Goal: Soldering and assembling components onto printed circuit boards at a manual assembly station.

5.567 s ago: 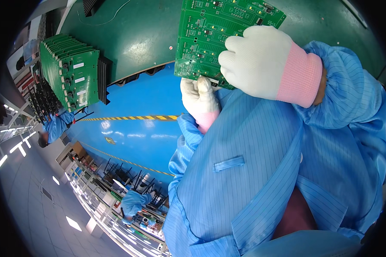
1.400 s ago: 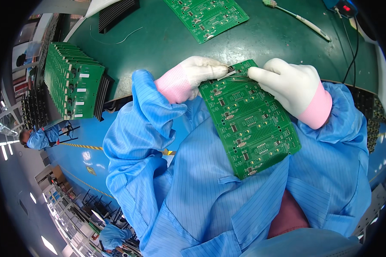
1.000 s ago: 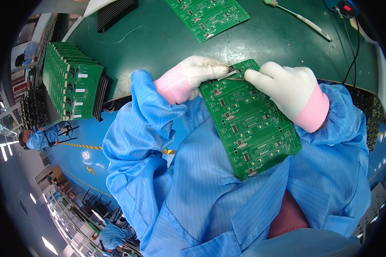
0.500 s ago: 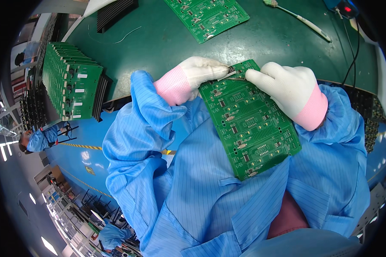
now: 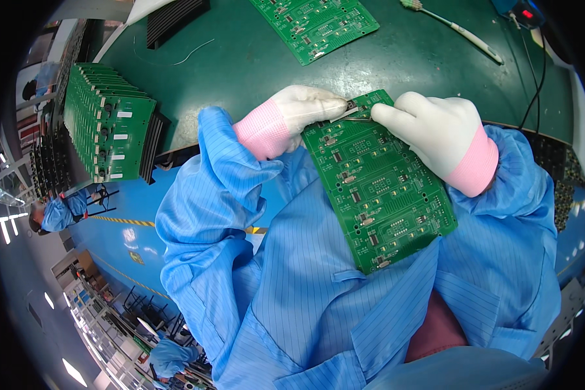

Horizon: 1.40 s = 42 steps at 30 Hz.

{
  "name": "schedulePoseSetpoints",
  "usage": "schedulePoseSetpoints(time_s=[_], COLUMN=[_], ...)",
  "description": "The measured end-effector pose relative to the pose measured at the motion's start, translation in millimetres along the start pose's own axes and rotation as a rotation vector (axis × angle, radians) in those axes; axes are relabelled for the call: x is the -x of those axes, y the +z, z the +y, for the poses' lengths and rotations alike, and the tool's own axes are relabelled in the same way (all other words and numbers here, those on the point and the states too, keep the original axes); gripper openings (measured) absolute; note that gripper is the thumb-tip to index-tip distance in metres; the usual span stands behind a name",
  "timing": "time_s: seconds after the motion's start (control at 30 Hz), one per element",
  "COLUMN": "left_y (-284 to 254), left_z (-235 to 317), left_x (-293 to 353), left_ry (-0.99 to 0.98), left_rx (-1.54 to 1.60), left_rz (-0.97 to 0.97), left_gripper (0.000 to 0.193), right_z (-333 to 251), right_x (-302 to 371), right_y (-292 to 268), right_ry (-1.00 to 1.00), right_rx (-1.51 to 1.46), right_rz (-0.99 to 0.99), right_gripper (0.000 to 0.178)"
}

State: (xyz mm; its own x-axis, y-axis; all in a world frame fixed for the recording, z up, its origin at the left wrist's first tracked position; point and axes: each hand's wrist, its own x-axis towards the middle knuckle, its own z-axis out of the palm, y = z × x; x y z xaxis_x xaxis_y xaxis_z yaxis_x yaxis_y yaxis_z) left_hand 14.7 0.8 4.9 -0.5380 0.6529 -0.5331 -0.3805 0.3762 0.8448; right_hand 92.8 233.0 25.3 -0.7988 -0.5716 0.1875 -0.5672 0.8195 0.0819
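Several PCBs [image 5: 120,133], racked, far L. L hand [image 5: 294,116], gloved, pinches the upper L edge of the held PCB [image 5: 390,185], which tilts agst the blue coat [image 5: 292,266], top end over the desk [image 5: 253,71]. Board prob. light, stiff, slick to gloves; small chips [image 5: 373,239] fragile, so hold by edges. R hand [image 5: 429,133] appears closed on a thin metal tool [image 5: 359,119]. Room to move: betw. board's top edge and brush [image 5: 461,31], upper R.

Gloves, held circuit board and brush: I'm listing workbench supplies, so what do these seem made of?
Gloves: probably knitted fabric, matte white; the pink cuffs look finely textured.
Circuit board: likely rigid laminate, slightly glossy green coating; it looks flat.
Brush: seemingly plastic, since its pale handle looks smooth; exact type unclear.
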Motion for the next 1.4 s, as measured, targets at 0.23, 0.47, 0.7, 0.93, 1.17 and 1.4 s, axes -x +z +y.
schedulePoseSetpoints(time_s=[0.23,0.47,0.7,0.93,1.17,1.4], left_y=[-1.6,-0.6,-0.4,6.0,13.6,11.8], left_z=[-5.0,2.7,-1.3,1.5,3.2,3.8], left_x=[-2.4,-0.2,-2.5,-5.0,0.5,-1.9], left_ry=[0.011,-0.015,0.031,-0.064,-0.158,-0.131], left_rx=[0.036,0.009,0.017,0.049,0.101,0.08], left_rz=[-0.022,-0.02,-0.004,0.023,0.125,0.104], left_gripper=[0.038,0.037,0.038,0.037,0.037,0.038], right_z=[5.1,8.9,13.0,18.1,49.1,66.4], right_x=[2.1,1.2,-2.5,-2.5,8.0,0.4], right_y=[4.1,15.6,22.4,24.1,17.2,47.0], right_ry=[-0.011,-0.048,-0.092,-0.106,-0.035,0.183], right_rx=[-0.09,-0.169,-0.177,-0.257,-0.674,-0.281], right_rz=[0.02,0.107,0.138,0.121,0.051,0.246], right_gripper=[0.029,0.03,0.031,0.03,0.025,0.024])
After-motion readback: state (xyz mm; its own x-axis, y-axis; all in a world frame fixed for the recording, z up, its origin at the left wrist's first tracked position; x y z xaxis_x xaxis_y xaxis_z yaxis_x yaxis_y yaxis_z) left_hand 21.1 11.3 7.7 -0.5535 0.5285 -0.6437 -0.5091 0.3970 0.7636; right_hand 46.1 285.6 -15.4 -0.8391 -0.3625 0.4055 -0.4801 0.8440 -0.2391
